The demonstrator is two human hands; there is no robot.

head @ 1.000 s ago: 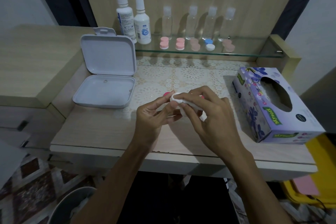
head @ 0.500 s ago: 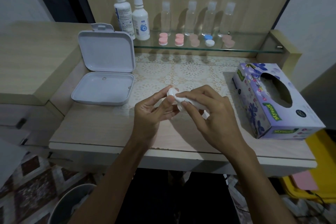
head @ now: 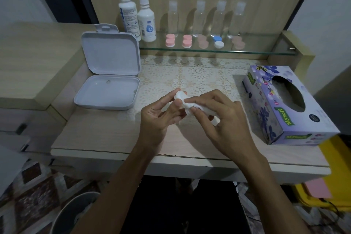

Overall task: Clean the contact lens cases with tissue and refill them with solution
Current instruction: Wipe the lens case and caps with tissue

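Fingers (head: pixel 171 99) of the left hand (head: pixel 157 118) pinch a small white lens case (head: pixel 179 95); the right hand (head: pixel 224 119) pinches a wad of tissue (head: pixel 190 105) against it.

Both are held above the worktop (head: pixel 106 135), near its front middle. Left lies an open white box (head: pixel 108 80), right a tissue box (head: pixel 284 104); more lens cases (head: pixel 187 41) and two solution bottles (head: pixel 136 19) stand on the far glass shelf (head: pixel 266 52).

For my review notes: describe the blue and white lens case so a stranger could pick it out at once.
Look at the glass shelf against the back wall, under the row of clear bottles. The blue and white lens case sits fourth from the left; all the others have pink caps.
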